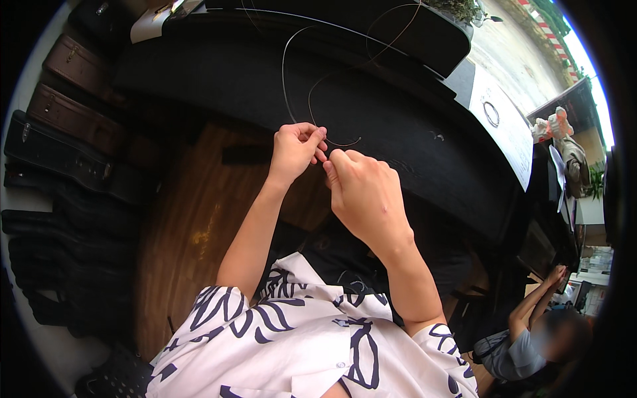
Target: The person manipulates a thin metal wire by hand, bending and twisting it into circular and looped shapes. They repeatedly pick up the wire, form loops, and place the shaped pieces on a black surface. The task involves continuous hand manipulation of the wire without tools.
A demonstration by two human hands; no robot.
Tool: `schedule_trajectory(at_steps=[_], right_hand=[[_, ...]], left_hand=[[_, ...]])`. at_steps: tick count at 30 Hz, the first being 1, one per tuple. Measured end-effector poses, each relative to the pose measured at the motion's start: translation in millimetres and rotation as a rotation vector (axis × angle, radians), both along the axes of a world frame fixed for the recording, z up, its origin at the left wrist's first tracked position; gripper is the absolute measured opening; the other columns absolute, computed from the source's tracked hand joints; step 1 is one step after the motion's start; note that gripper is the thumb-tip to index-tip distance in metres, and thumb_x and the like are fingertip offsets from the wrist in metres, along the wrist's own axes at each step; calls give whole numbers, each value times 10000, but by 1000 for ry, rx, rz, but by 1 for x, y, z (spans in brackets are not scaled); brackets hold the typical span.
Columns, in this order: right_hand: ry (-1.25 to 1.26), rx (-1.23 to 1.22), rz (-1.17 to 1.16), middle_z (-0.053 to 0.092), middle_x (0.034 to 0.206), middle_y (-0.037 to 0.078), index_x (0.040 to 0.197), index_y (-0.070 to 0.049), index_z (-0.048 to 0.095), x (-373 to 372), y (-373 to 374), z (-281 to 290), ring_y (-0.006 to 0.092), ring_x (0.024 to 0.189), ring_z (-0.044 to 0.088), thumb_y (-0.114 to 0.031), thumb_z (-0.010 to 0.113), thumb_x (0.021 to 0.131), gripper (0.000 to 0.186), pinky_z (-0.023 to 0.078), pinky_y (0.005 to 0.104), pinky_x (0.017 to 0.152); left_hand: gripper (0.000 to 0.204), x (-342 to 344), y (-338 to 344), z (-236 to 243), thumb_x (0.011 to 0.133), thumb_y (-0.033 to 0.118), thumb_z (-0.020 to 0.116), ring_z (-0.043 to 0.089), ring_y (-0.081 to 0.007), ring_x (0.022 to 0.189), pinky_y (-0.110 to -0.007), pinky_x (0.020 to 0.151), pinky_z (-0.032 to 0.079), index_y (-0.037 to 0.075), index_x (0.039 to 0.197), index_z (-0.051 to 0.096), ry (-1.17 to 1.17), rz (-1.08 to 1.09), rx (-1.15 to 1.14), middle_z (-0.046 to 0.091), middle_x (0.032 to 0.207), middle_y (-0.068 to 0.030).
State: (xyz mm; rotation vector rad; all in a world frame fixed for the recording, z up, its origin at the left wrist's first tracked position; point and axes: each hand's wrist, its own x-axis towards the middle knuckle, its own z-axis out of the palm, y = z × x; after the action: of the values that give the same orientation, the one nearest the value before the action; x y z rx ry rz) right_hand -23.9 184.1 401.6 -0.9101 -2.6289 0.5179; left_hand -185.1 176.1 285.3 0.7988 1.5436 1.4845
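Note:
My left hand [296, 152] is closed in a pinch, thumb against fingers, on a thin wire string [284, 69]. The string rises from my fingers in wide loops over the black tabletop [219, 73]. A short end of wire with a small tip [359, 139] curves out past the left fingertips. Close beside it on the right, my right hand [367, 196] is closed, back of the hand up, with thumb and forefinger pressed together near the left fingers. Whatever it grips is hidden or too fine to make out.
Brown and black hard cases [76, 116] stand in a row at the left. A black box-like object [424, 40] lies along the far edge. White paper [507, 136] with a coiled ring of wire [491, 114] is at the right. Another person [514, 351] sits lower right.

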Motion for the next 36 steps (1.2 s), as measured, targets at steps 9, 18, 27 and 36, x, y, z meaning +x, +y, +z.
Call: schedule_trajectory(at_steps=[9,18,27,36], right_hand=[[162,59,272,494,672,66,743,-65,510,10,-29,35,248,586,559,-200,656,936,278,433,382,526],[205,40,569,452,660,14,713,-91,552,38,-65,50,152,565,494,-327,656,933,339,411,295,516],[240,-36,531,427,632,19,682,-96,519,56,-61,41,163,536,481,-363,657,924,386,412,300,499],[312,-122,414,428,623,39,679,-89,484,87,-44,26,211,506,489,-347,570,983,408,393,344,463]], left_hand=[[285,7,4,14,956,163,633,617,-115,463,-259,462,487,-57,788,699,236,-8,-142,672,609,-81],[332,21,9,18,981,203,613,569,-80,449,-245,461,464,-39,765,684,249,-64,-185,647,594,-52],[356,26,13,29,977,225,632,583,-96,442,-248,470,483,-47,754,685,336,-116,-269,658,591,-70],[432,10,16,33,973,291,657,637,-128,464,-229,440,478,-63,726,673,384,-263,-319,660,582,-96]])
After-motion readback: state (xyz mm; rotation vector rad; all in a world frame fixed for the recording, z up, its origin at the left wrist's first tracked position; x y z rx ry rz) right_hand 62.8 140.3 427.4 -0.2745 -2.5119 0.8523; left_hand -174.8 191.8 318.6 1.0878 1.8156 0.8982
